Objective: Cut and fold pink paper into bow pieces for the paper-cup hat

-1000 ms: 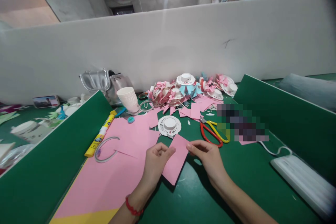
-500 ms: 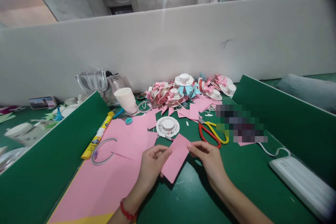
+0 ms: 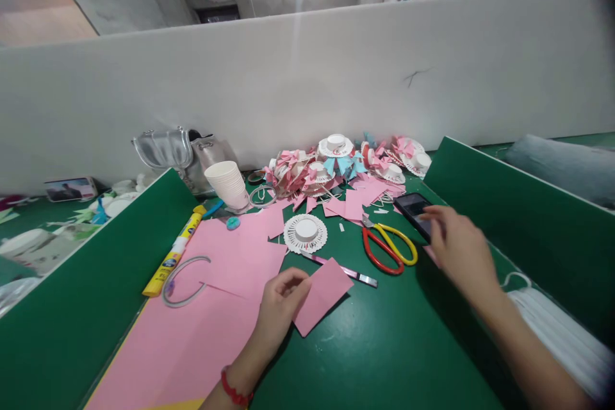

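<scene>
My left hand [image 3: 283,307] pinches a small pink paper rectangle [image 3: 323,296] by its left edge, above the green table. My right hand [image 3: 459,250] hovers at the lower end of a dark smartphone [image 3: 413,208], its fingers bent and apart, with nothing held. I cannot tell whether a fingertip touches the screen. A pink-and-silver craft knife [image 3: 362,277] lies partly behind the paper. Just beyond is a small white paper hat [image 3: 306,232] with a slit brim. Scissors [image 3: 391,246] with red and yellow handles rest between the hat and the phone.
Pink sheets [image 3: 216,333] cover the left side, with a grey hoop [image 3: 173,300] and a yellow glue tube [image 3: 173,256]. Stacked paper cups [image 3: 227,184] and decorated hats [image 3: 336,146] stand at the back. Green dividers [image 3: 538,224] flank the table; a white mask [image 3: 557,327] lies right.
My right hand has let go of the pink paper and moved right to the phone. The paper stays in my left hand, tilted further right, and more of the craft knife shows.
</scene>
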### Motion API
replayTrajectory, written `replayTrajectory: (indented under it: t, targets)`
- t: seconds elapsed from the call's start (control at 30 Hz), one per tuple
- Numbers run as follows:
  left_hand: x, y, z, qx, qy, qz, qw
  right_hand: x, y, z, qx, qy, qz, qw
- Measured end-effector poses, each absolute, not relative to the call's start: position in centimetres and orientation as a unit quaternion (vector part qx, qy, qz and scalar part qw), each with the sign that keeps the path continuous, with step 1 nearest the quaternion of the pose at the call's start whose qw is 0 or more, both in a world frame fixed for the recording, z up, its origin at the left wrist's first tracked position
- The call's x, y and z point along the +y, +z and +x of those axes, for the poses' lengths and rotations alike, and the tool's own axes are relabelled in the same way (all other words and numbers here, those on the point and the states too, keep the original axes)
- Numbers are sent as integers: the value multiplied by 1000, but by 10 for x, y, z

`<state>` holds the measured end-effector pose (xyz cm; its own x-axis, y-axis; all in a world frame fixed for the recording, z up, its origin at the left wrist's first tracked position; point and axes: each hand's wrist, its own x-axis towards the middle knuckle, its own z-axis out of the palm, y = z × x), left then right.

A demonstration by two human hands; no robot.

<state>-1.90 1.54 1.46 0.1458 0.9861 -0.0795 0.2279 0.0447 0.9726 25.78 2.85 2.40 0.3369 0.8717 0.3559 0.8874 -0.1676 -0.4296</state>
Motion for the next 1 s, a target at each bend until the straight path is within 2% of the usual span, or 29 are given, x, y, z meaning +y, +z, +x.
replayTrajectory:
  t: [0.1,0.33,0.6,0.7,0.8,1.0]
  targets:
    - [15,16,-18,532,383,578,486,38,19,299,-572,-60,-792,205]
    - [16,12,-19,528,396,565,494,47,-5,308,-602,-59,-783,143]
    - [14,18,-16,530,385,572,494,31,16,326,-539,-45,-829,139]
    - [13,19,-15,530,377,575,496,21,6,339,-513,10,-852,105]
    - [13,20,-14,531,377,574,496,16,-9,346,-516,79,-846,110]
    - [13,19,-14,529,381,574,496,11,-9,335,-532,84,-836,110]
